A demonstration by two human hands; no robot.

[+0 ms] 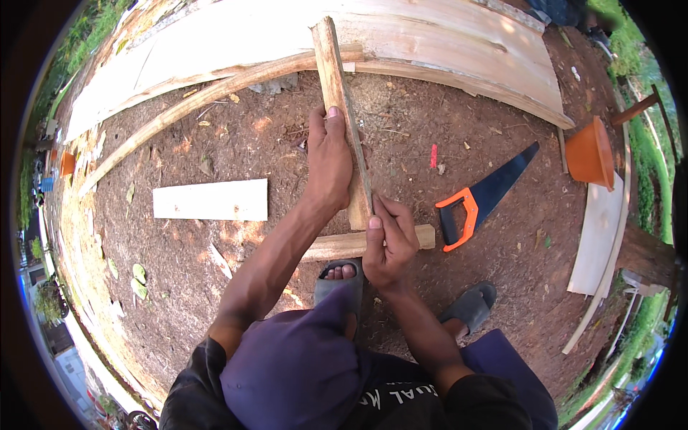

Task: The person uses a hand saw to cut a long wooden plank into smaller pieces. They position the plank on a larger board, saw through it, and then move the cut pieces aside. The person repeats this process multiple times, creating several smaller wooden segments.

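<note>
A long, rough-edged strip of wood is held up in front of me, its far end pointing away over a large plank. My left hand is closed around its middle, thumb on top. My right hand is closed at the near end, thumb and fingers pinching the strip's right edge. Below that end, a short wooden batten lies crosswise on the ground, partly hidden by my right hand. A handsaw with an orange and black handle lies to the right of my hands.
A wide pale plank spans the far side, with a long pole reaching its edge. A short white board lies at left on bare soil. An orange bucket and another board are at right. My sandalled feet are close by.
</note>
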